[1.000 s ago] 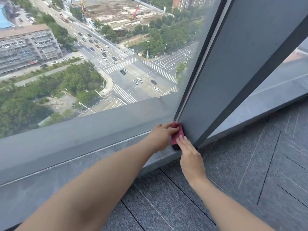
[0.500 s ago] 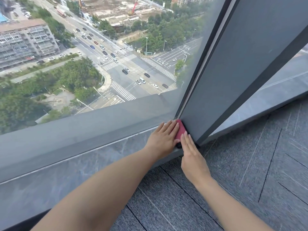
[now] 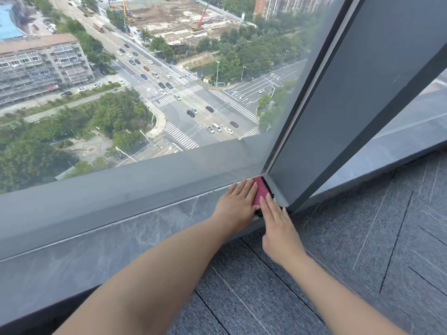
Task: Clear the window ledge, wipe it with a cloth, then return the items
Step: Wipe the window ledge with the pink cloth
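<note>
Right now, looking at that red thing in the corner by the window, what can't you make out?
- Head view: the red item is largely covered by the left hand and right hand; cloth or something stiffer, I cannot tell.
- Its black edge is too small to identify.
- The window ledge is cut off by the picture's left edge, so anything lying further along is unseen.

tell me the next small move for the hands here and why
Probably slide the red cloth leftward along the ledge. The left hand and right hand press flat on it in the corner against the dark pillar, which blocks it on the right, while the ledge runs on to the left.
</note>
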### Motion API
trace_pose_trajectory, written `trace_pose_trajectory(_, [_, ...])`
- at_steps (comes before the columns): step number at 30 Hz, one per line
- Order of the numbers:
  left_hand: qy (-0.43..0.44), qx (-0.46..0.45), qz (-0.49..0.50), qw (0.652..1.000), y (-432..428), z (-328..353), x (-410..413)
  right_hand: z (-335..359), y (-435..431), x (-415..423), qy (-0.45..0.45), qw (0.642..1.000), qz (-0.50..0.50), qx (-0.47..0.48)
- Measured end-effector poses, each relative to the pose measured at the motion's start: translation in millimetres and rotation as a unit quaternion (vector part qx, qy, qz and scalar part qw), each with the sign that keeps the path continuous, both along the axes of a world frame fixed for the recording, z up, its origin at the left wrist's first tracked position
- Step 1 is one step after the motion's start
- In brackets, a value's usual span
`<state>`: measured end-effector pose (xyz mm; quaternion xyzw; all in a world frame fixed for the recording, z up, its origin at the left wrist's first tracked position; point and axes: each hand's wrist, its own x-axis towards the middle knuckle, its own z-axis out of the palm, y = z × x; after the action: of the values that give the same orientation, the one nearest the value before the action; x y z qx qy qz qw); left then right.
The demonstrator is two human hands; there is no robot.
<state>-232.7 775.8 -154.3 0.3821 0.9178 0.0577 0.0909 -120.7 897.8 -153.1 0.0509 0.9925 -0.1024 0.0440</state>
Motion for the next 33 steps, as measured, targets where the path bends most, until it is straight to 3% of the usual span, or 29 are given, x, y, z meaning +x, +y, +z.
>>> trace_pose_trajectory(17, [0.028, 0.001, 0.013, 1.0, -143, -4, 21, 6, -136, 21, -0.025, 0.998, 0.04, 0.032])
trace_pose_trajectory(26, [0.024, -0.007, 0.019, 0.999, -228, 0, 35, 25, -214, 24, -0.152, 0.985, 0.077, 0.035])
trace_pose_trajectory(33, [0.01, -0.013, 0.031, 0.999, -313, -3, 49, 26, -296, 34, -0.19, 0.976, 0.102, 0.041])
